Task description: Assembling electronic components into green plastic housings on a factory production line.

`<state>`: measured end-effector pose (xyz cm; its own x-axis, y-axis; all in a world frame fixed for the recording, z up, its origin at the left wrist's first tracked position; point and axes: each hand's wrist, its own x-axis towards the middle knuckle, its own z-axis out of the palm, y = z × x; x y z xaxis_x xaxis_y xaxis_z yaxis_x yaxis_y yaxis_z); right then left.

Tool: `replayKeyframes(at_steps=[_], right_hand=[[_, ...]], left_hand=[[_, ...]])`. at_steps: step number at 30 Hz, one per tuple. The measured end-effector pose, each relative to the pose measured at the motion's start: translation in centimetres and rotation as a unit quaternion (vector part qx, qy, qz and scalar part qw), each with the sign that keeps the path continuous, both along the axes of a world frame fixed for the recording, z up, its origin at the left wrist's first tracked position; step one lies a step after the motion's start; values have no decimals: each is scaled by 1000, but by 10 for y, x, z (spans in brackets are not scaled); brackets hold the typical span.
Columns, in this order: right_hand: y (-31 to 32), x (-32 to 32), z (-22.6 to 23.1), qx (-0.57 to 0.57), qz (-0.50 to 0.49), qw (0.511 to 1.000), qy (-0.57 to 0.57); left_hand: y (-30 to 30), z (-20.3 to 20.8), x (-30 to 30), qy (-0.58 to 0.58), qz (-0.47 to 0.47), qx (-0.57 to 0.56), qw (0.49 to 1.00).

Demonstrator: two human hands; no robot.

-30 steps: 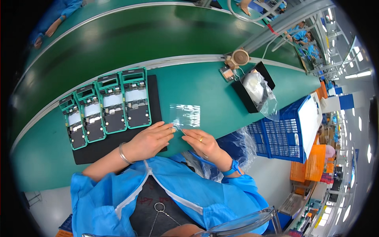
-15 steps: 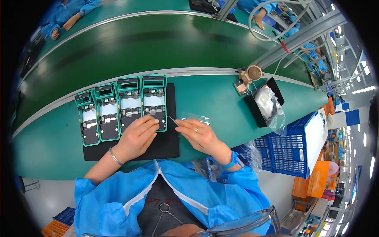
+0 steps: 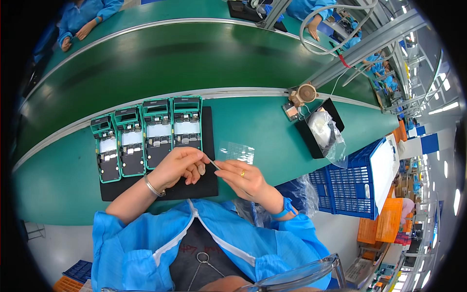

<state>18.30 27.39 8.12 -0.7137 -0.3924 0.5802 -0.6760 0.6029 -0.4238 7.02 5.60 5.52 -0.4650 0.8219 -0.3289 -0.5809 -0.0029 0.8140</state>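
A row of several green-framed device housings [image 3: 132, 139] lies on a black mat [image 3: 208, 131], with silvery plates and dark lower sections inside. My right hand [image 3: 242, 178] is closed round a thin metal tool, apparently tweezers [image 3: 213, 164], pointed up and left. At its tip my left hand [image 3: 181, 166] has thumb and index finger pinched together, the other fingers curled. Whatever small piece may be between them is too small to make out. My left hand hovers over the lower end of the rightmost housing and covers part of it. Beyond my right hand lies a clear sheet of small pieces [image 3: 237, 152].
A black box [image 3: 311, 141] holding clear plastic bags stands at the right, beside a small brown round device [image 3: 306, 92] with a cable. Blue crates [image 3: 348, 182] stand off the table's right edge. A metal rail [image 3: 233, 92] borders the far side; co-workers sit beyond.
My left hand has lifted off the rightmost housing and moved right to the tool's tip. My right hand has dropped slightly, uncovering more of the clear sheet. The whole view has shifted a little.
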Motion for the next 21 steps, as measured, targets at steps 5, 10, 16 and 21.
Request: replayKeyframes(at_steps=[5, 10, 16, 21], right_hand=[[-3, -2, 1, 5, 13, 1000, 5], [-2, -4, 4, 18, 29, 999, -5], [0, -5, 11, 104, 60, 993, 2], [-1, -11, 13, 127, 52, 990, 14]], left_hand=[[-3, -1, 1, -4, 11, 5, 1000], [-5, 0, 0, -10, 4, -7, 1000], [-9, -2, -2, -5, 0, -23, 1000], [-17, 13, -4, 415, 78, -174, 890]])
